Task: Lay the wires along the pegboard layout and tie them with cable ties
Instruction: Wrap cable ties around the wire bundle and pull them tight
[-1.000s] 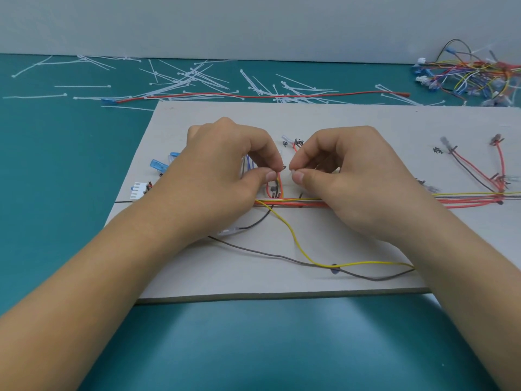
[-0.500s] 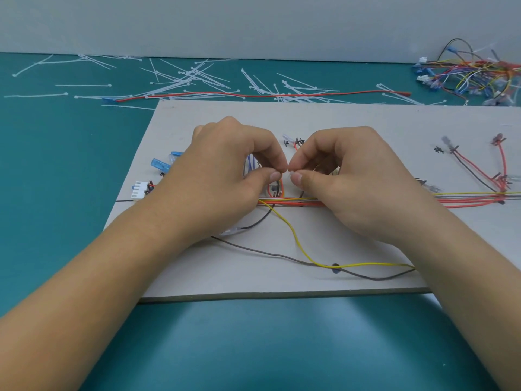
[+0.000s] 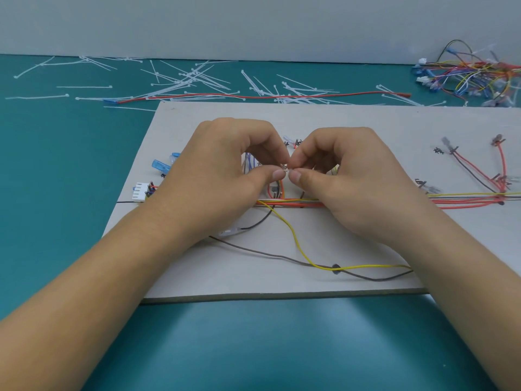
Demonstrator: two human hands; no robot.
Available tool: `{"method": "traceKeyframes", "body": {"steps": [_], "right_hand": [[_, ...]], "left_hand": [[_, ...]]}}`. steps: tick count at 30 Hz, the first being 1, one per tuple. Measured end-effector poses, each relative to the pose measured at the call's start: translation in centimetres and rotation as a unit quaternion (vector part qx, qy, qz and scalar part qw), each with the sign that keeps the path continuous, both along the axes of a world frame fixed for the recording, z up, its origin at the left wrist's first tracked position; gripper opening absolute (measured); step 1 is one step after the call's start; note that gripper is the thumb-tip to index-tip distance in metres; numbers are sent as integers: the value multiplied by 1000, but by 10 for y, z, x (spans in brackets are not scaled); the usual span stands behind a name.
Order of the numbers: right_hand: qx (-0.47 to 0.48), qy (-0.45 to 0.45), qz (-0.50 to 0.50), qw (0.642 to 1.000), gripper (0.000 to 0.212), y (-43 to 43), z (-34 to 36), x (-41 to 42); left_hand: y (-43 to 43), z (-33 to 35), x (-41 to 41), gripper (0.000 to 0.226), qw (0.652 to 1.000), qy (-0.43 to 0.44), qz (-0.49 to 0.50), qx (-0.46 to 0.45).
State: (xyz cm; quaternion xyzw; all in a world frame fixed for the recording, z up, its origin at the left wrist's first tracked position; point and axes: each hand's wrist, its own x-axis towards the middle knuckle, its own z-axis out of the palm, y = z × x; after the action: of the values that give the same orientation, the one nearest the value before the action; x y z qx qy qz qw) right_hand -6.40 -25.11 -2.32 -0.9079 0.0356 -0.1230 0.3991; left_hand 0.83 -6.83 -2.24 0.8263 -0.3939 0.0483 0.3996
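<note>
On the teal table (image 3: pixel 56 193), above the pegboard (image 3: pixel 366 122), the left hand (image 3: pixel 225 170) and right hand (image 3: pixel 344 176) each pinch a cable tie (image 3: pixel 284 166) between them, likely to cinch the wires (image 3: pixel 287 203) just below their thumbs.

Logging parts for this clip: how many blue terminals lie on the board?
2, at the left of the board: outer terminal, and inner terminal beside the left hand. More may be hidden.

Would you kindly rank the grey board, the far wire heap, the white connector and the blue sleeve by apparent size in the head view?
1. grey board
2. far wire heap, though distance shrinks it
3. white connector and blue sleeve look alike, so unranked
</note>
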Motion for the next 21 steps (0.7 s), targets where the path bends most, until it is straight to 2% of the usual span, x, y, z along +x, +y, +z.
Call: {"method": "traceKeyframes", "body": {"steps": [21], "right_hand": [[15,6,1,1000,15,2,1,-1]], "left_hand": [[-1,0,-1,8,1000,21,4,-1]]}}
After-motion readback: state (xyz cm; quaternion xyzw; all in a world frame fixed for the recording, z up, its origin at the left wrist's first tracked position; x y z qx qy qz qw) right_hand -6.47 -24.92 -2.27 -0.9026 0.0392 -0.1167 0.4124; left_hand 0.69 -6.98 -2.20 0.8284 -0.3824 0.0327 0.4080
